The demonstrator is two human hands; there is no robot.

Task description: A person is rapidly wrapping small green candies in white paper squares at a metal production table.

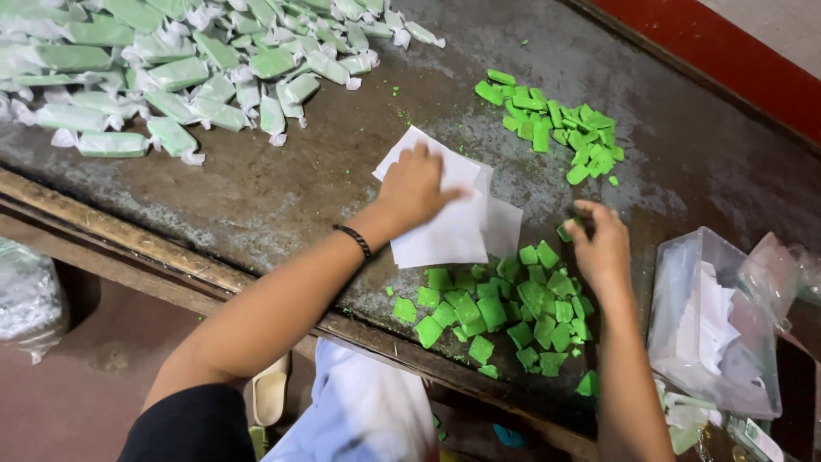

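Fingers of the left hand point(416, 186) lie flat and slightly spread on a stack of white paper sheets point(451, 224), pressing it against the dark, worn metal tabletop point(282, 188); the sheets fan out a little at their right edge, and the palm hides most of the upper left corner. A black band point(353, 240) circles that wrist. The right hand point(600, 248) is curled, seen from the back, with thumb and fingertips closing on a single green square piece point(564, 231) just above the near pile of green pieces point(505, 312); the fingertips are turned away, so how firmly they pinch cannot be told. That pile lies just below the paper and under the right hand, close to the table's wooden front edge point(120, 235). A second, smaller pile of green pieces point(556, 128) sits well apart, farther back on the table. At upper left spreads a heap of wrapped green sweets point(171, 77) in twisted translucent wrappers, cut off by the frame. At right, a clear plastic bag point(714, 325) holds more white sheets; its contents blur and its lower part runs out of view. Below the table edge, pale cloth point(359, 411) and a light sandal point(272, 389) show only partly.
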